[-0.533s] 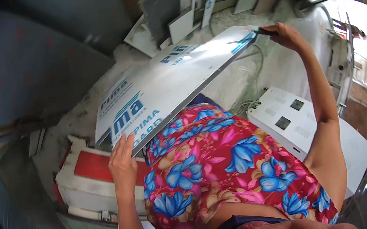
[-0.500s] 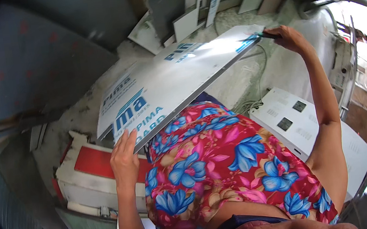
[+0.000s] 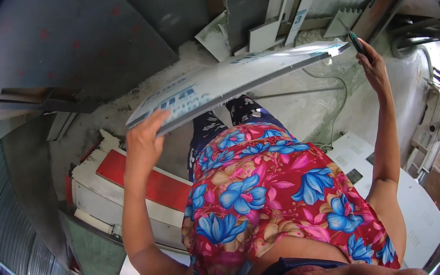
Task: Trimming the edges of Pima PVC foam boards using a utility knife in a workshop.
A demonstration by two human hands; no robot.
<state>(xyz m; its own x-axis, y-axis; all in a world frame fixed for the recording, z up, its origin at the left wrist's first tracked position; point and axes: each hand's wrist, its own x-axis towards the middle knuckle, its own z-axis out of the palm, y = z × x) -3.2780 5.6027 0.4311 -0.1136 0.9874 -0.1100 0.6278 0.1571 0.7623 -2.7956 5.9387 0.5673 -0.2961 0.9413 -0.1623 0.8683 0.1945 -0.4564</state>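
A flat white panel (image 3: 234,77) with blue print on its face and a dark edge is raised and tilted in front of me. My left hand (image 3: 145,139) grips its left end, the fingers over the face. At the panel's far right corner, my right hand (image 3: 374,64) is closed round a slim knife (image 3: 356,42) with a dark green handle. The thin blade points up and to the left, apart from the panel. A small whitish piece (image 3: 337,49) shows at that right corner, too bright to make out.
Large dark sheets (image 3: 80,44) lean at the far left. Offcut boards (image 3: 254,16) stand against the far wall. A red and white box-like object (image 3: 141,175) lies at left, and a white panel with cutouts (image 3: 411,196) at right. A cable (image 3: 345,96) runs over the floor.
The panel has risen and tipped, so its face shows at a flatter angle. My right hand has drawn the knife away from the panel's corner and turned it upward. The left hand keeps its grip.
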